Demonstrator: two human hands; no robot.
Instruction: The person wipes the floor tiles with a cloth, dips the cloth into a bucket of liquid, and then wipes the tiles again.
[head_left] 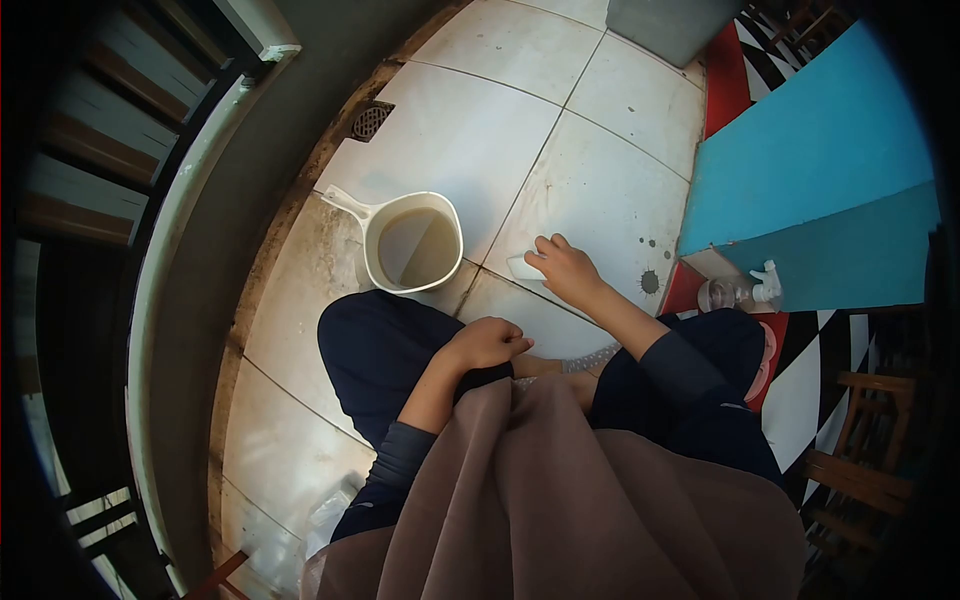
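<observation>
My right hand (565,272) presses a small white block (524,267), probably a sponge, flat against the white floor tiles (500,125). My fingers are closed over it, hiding part of it. My left hand (487,343) rests on my bent left leg with the fingers curled in, and nothing shows in it. Ahead of that knee stands a white water dipper (458,240) with cloudy greyish water (418,249) in it. Its handle points to the upper left, away from both hands.
A floor drain (371,121) lies by the dirty wall edge on the left. To the right stand a blue panel (810,130) and a clear spray bottle (740,291). Dark spots (650,281) mark the tiles near my right hand. Wooden chairs (860,480) are at lower right.
</observation>
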